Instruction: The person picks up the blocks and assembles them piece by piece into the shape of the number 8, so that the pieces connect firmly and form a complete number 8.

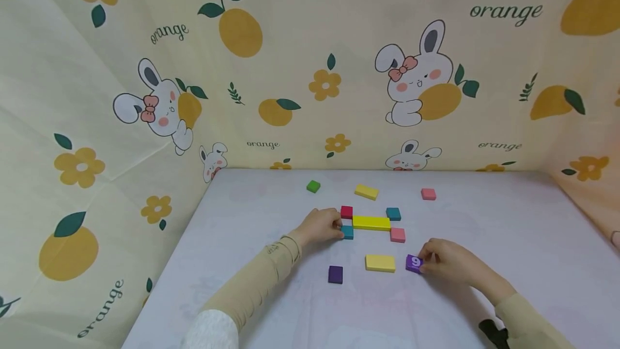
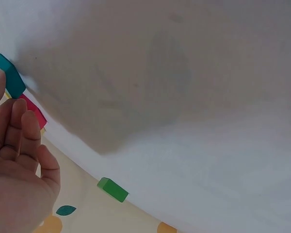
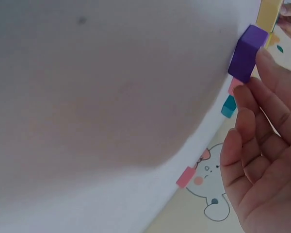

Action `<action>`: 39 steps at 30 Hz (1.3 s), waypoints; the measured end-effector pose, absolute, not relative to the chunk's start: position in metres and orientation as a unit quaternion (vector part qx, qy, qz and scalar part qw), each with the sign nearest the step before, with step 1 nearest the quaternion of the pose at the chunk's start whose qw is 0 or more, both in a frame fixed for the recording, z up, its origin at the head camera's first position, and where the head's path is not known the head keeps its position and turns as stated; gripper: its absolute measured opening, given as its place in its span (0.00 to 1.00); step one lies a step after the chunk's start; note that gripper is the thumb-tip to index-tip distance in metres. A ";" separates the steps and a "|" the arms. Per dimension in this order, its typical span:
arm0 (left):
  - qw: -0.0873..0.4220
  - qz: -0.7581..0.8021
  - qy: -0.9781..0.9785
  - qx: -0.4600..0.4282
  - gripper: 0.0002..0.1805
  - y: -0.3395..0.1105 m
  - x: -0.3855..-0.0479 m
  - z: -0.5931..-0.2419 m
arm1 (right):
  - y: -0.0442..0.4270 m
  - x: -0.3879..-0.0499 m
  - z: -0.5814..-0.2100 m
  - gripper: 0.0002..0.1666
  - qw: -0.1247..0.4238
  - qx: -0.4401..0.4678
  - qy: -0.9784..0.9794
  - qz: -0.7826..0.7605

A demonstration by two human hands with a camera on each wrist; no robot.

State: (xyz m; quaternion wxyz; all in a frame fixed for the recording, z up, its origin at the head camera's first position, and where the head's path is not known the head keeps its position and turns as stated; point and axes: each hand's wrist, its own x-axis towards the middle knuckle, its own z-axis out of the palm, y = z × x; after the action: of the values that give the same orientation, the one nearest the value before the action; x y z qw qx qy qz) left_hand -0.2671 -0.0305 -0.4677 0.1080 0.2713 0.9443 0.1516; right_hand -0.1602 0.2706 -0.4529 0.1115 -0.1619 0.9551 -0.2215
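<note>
My left hand [image 1: 318, 226] pinches a teal block [image 1: 347, 232] at the left end of a long yellow block [image 1: 371, 223]. A red block [image 1: 346, 212] lies just behind the teal one, at that same end. At the long block's right end are a second teal block [image 1: 393, 214] and a pink block [image 1: 397, 235]. Nearer me, my right hand [image 1: 450, 264] holds a purple block [image 1: 414, 264] between thumb and fingers; a white numeral shows on its top. That purple block also appears in the right wrist view [image 3: 249, 53], its numeral hidden there.
A pale yellow block [image 1: 380, 263] lies left of the purple block, and a dark purple block [image 1: 336, 274] farther left. Towards the back are a green block [image 1: 313, 186], another yellow block [image 1: 366, 192] and a pink one [image 1: 428, 194]. A printed cloth [image 1: 300, 42] hangs behind the table.
</note>
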 end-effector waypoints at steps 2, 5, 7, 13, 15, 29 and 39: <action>0.109 0.153 0.944 0.271 0.11 -0.031 -0.267 -0.468 | 0.268 -0.163 -0.453 0.08 0.110 -0.158 0.958 -0.214; 0.107 0.153 0.944 0.271 0.11 -0.031 -0.267 -0.468 | 0.265 -0.167 -0.453 0.08 0.105 -0.157 0.960 -0.205; 0.106 0.153 0.944 0.272 0.11 -0.031 -0.267 -0.468 | 0.262 -0.169 -0.454 0.09 0.104 -0.153 0.963 -0.199; 0.108 0.149 0.946 0.269 0.12 -0.031 -0.267 -0.469 | 0.254 -0.177 -0.456 0.10 0.097 -0.146 0.966 -0.191; 0.109 0.149 0.946 0.268 0.12 -0.031 -0.268 -0.469 | 0.251 -0.179 -0.457 0.10 0.096 -0.143 0.966 -0.191; 0.101 0.138 0.947 0.271 0.13 -0.031 -0.267 -0.471 | 0.233 -0.183 -0.455 0.09 0.081 -0.117 0.971 -0.194; 0.097 0.126 0.947 0.278 0.16 -0.034 -0.262 -0.471 | 0.227 -0.184 -0.457 0.10 0.068 -0.110 0.972 -0.195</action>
State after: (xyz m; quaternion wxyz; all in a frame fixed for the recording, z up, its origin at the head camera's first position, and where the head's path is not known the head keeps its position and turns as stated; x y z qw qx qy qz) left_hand -0.2622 -0.0341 -0.4713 0.0974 0.2784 0.9471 0.1264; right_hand -0.1839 0.2274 -0.4569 0.0683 -0.1104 0.9722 -0.1948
